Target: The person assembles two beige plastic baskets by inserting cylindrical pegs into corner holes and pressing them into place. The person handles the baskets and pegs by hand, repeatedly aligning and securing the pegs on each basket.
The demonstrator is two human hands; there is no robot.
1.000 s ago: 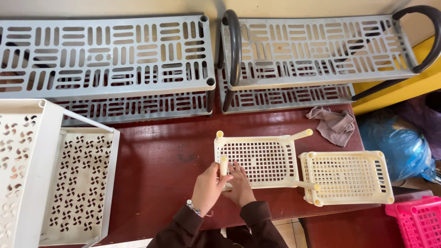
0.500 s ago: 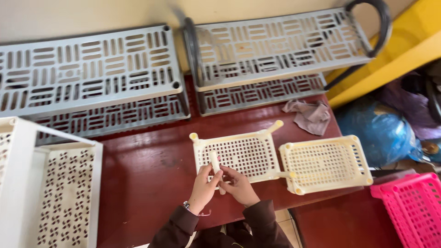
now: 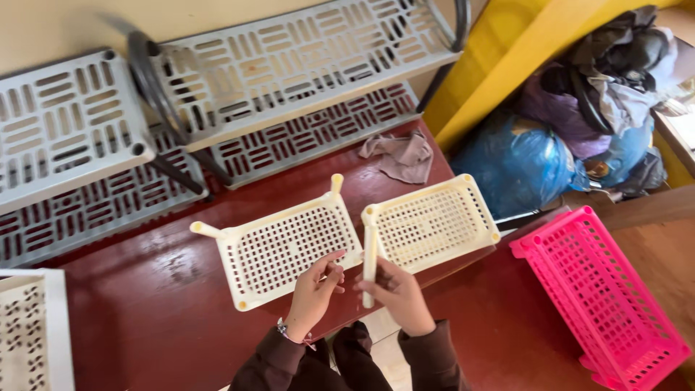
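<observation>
Here, on a dark red table [image 3: 152,304], two cream perforated shelf trays side by side. Left tray [image 3: 286,248] flat at centre, with short cream pegs poking from corners at 10 o'clock and 1 o'clock. Right tray [image 3: 431,221] just beside it at 3 o'clock, overhanging the table edge a little.

Right hand [image 3: 397,293] at 6 o'clock of the gap between the trays, grip closed around a cream post [image 3: 370,257], held upright, its top near the right tray's near-left corner. Whether post and corner touch: cannot tell. Left hand [image 3: 313,295] at the left tray's near edge, grip loosely open, holding nothing, fingertips [image 3: 336,272] resting at the tray's near-right rim, just beside the post. Dark brown sleeves on both arms; a bracelet on the left wrist.

At 12 o'clock, large grey slotted shelf panels [image 3: 289,65] lying along the wall, partly stacked, with dark curved tubes across them. A crumpled grey-pink cloth [image 3: 402,156] at 1 o'clock, near the right tray's far corner. At 4 o'clock, off the table, a pink perforated basket [image 3: 604,289]. At 2 o'clock, a blue plastic bag [image 3: 517,163] and bundled clothes. At 8 o'clock, a white cut-out panel [image 3: 29,333] at the frame's edge.
</observation>
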